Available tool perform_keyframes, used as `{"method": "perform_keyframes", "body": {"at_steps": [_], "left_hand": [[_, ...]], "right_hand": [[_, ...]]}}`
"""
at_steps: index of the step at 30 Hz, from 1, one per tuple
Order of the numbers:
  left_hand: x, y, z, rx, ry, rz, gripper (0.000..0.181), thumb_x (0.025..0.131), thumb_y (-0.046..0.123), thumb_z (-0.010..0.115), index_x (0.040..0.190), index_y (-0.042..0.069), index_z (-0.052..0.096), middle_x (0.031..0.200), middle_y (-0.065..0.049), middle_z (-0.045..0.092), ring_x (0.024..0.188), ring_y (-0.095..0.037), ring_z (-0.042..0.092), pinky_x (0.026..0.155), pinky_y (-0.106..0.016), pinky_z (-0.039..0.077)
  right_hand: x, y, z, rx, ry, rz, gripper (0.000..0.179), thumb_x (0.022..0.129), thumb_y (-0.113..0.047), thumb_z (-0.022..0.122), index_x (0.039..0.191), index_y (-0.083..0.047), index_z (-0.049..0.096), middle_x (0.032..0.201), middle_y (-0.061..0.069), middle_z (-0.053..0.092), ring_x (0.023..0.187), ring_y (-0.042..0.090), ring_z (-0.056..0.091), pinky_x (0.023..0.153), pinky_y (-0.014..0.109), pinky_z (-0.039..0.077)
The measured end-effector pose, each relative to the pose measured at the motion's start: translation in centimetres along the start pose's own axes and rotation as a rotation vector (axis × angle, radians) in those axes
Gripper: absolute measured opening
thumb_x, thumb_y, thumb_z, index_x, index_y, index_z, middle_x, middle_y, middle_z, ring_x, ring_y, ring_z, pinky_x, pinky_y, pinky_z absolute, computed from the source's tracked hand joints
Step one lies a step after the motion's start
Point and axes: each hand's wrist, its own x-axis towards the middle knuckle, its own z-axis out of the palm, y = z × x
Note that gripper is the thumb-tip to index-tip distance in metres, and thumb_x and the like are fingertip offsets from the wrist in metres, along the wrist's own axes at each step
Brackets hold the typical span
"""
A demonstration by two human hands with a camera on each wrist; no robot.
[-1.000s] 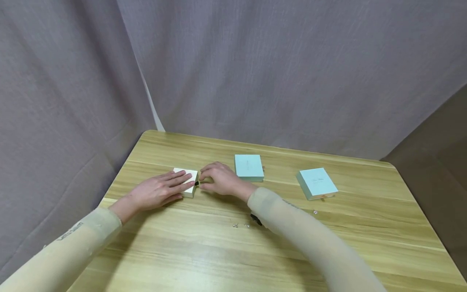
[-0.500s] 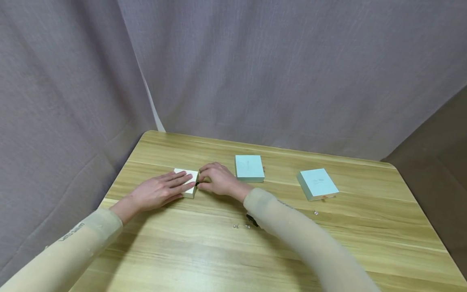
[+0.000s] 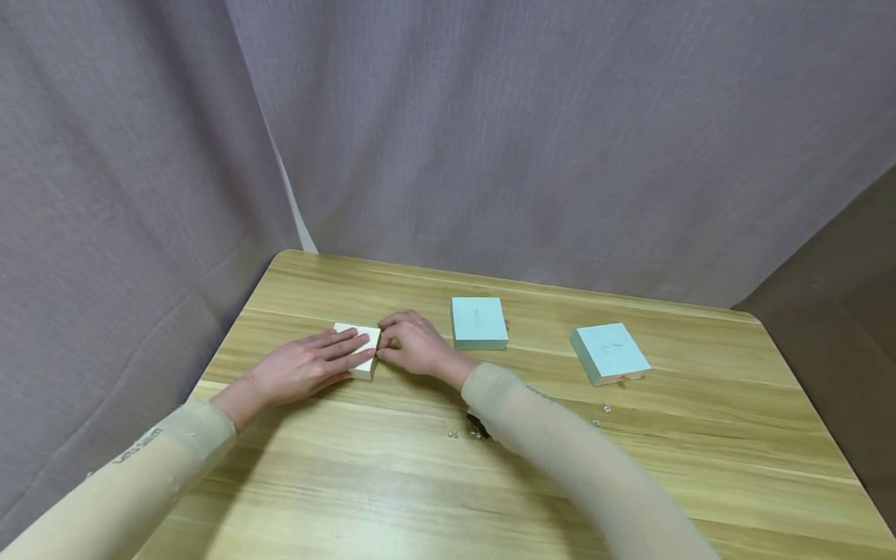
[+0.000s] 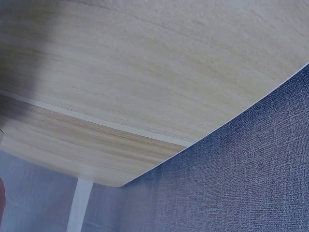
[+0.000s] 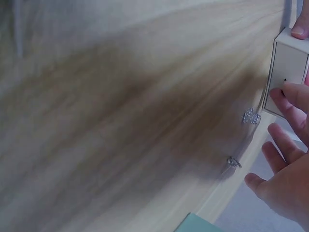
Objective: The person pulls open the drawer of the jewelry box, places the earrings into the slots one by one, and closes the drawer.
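Note:
Fingers outstretched, my left hand (image 3: 301,369) lies flat across the top of a small white box (image 3: 362,374) at the table's left. At the box's right side is my right hand (image 3: 416,346). In the right wrist view, its thumb and index finger pinch a tiny black tab (image 5: 285,79) on the box's front panel (image 5: 288,63); the other fingers are spread apart. Two small sparkly silver pieces, one a stud-like piece (image 5: 251,116), lie near that hand. The left wrist view shows mainly the table, with a fingertip at its left edge.
Two pale mint boxes stand right of the hands: one behind the right hand (image 3: 477,315), another farther right (image 3: 610,350), each with an orange-brown tab. Small shiny jewellery pieces (image 3: 453,434) lie in front, with more near the right-hand box (image 3: 607,408). Grey curtains (image 3: 525,155) surround the wooden table (image 3: 336,482).
My right hand has moved slightly left to the white box's side, and its fingers have closed on the black tab. The left hand has stayed in place on the box.

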Motion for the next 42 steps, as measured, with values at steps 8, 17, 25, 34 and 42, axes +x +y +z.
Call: {"method": "perform_keyframes", "body": {"at_steps": [8,17,25,34,42], "left_hand": [[0.0,0.0,0.2,0.014,-0.001,0.000,0.059,0.120,0.036,0.023,0.147,0.004,0.064,0.148,-0.017,0.064,0.133,-0.035,0.065,0.109,-0.052,0.055],[-0.1,-0.1,0.2,0.013,-0.005,-0.008,0.057,0.120,0.035,0.024,0.149,0.004,0.063,0.149,-0.017,0.064,0.133,-0.035,0.065,0.110,-0.051,0.055],[-0.1,-0.1,0.1,-0.004,-0.007,-0.011,0.044,0.117,0.029,0.046,0.147,0.003,0.064,0.148,-0.018,0.064,0.134,-0.036,0.064,0.110,-0.052,0.055],[-0.1,-0.1,0.1,-0.001,-0.011,-0.016,0.050,0.119,0.033,0.034,0.148,0.004,0.063,0.149,-0.017,0.064,0.134,-0.035,0.064,0.111,-0.051,0.054],[-0.2,-0.2,0.0,-0.012,-0.015,-0.022,0.053,0.120,0.034,0.030,0.149,0.004,0.063,0.149,-0.018,0.063,0.134,-0.035,0.064,0.111,-0.052,0.054]], "right_hand": [[-0.2,-0.2,0.3,0.032,0.006,0.011,0.012,0.102,-0.021,0.075,0.091,-0.016,0.078,0.154,0.012,0.060,0.143,0.034,0.051,0.124,0.056,0.037],[-0.4,-0.1,0.1,0.020,0.001,0.000,0.017,0.102,-0.020,0.075,0.085,-0.017,0.073,0.156,0.012,0.058,0.146,0.034,0.048,0.127,0.055,0.032],[-0.6,0.2,0.0,0.010,-0.001,0.008,0.019,0.100,-0.021,0.076,0.081,-0.019,0.071,0.157,0.011,0.057,0.149,0.034,0.046,0.130,0.055,0.026],[-1.1,0.4,-0.5,-0.013,-0.016,0.015,0.020,0.100,-0.021,0.076,0.081,-0.020,0.070,0.157,0.008,0.057,0.150,0.033,0.045,0.132,0.055,0.022],[-1.4,0.5,-0.9,-0.030,-0.027,0.005,0.021,0.099,-0.020,0.076,0.079,-0.020,0.070,0.157,0.008,0.057,0.149,0.033,0.045,0.132,0.055,0.020]]}}
